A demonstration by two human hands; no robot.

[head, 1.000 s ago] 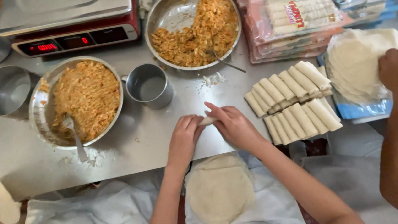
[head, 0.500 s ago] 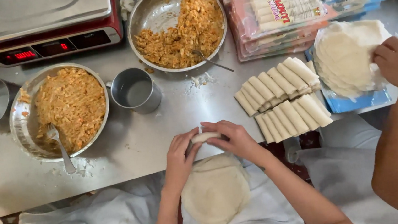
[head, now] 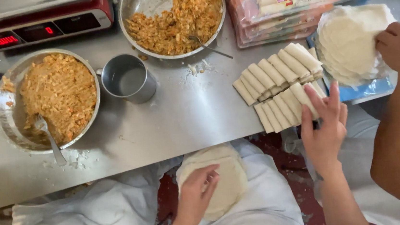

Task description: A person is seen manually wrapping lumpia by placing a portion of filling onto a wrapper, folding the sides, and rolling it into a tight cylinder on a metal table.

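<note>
On lap, left hand (head: 198, 191) lies flat, fingers together, on thin floppy wrapper stack (head: 218, 181); likely tears easily, peel by edge.

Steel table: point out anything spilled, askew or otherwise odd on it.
Crumbs of filling lie scattered on the steel table: a patch below the upper filling bowl, near its spoon, and more beside the left bowl under its spoon handle. The rolled wraps are stacked evenly. Nothing looks damaged.
</note>
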